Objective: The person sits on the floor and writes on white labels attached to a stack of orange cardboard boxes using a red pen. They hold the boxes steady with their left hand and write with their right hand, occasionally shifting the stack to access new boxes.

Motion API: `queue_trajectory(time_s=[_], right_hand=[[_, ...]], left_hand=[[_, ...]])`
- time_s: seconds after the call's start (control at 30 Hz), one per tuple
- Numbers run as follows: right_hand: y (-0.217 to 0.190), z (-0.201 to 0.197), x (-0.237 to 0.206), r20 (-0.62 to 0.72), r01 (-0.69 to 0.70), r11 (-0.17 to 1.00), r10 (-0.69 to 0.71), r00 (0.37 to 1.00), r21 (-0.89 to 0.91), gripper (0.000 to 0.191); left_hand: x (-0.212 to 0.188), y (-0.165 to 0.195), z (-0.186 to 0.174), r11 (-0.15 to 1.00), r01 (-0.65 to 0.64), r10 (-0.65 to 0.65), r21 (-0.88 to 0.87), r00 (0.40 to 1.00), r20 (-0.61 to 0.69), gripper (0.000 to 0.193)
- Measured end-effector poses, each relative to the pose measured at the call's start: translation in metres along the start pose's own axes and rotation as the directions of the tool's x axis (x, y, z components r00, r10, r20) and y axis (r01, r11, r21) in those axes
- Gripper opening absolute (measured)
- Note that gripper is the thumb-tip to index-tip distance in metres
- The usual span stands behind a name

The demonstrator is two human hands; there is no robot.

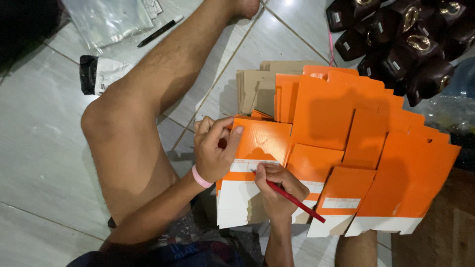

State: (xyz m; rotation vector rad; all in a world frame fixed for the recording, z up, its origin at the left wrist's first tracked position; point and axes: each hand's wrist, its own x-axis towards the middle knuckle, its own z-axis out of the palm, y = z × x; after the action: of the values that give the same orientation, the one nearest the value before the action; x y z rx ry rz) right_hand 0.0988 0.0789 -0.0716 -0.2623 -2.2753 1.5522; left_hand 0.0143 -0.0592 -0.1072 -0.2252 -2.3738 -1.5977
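Orange cardboard everywhere, so here's how I'd handle the bit you're on. Your left hand (pixel 213 148) is curled over the top edge of the nearest flat orange box (pixel 257 143), thumb and fingers pinching it, and that's good because it's what stops the sheet sliding. Your right hand (pixel 277 190) is closed around the red pencil (pixel 292 198) with the tip touching the white label strip (pixel 250 165) at the lower part of that box.

Tips: keep the left hand's pinch firm but clear of the strip so you don't shade it, since the light looks dim. The box seems to rest on the stack and your lap rather than on anything hard, so press lightly or the corrugated board will dent and the line will wobble. Short strokes, wrist resting on the card.

Right of that box, the other orange flats (pixel 371 148) fan out overlapping each other, with plain brown cardboard (pixel 252 89) behind them. Well beyond them sits a pile of dark brown bags (pixel 396 44). Far to the box's upper left on the tile floor (pixel 39 148) are a black pen (pixel 159 31) and a clear plastic bag (pixel 109 20).
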Motion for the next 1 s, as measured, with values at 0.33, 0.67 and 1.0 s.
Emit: queue_trajectory(time_s=[0.33, 0.67, 1.0], right_hand=[[-0.003, -0.004, 0.005, 0.01, -0.039, 0.999, 0.039, 0.999, -0.013, 0.023], [-0.003, -0.009, 0.005, 0.004, -0.028, 0.998, 0.029, 1.0, -0.057, 0.023], [0.003, -0.022, 0.008, -0.015, -0.114, 0.993, 0.114, 0.993, -0.025, 0.023]], left_hand=[[0.009, 0.008, -0.005, 0.998, 0.022, -0.022, -0.052, 1.0, 0.008, 0.017], [0.007, 0.01, -0.002, 0.998, 0.013, -0.012, -0.062, 1.0, 0.007, 0.017], [0.01, 0.019, 0.004, 0.998, 0.012, -0.011, -0.07, 1.0, 0.006, 0.018]])
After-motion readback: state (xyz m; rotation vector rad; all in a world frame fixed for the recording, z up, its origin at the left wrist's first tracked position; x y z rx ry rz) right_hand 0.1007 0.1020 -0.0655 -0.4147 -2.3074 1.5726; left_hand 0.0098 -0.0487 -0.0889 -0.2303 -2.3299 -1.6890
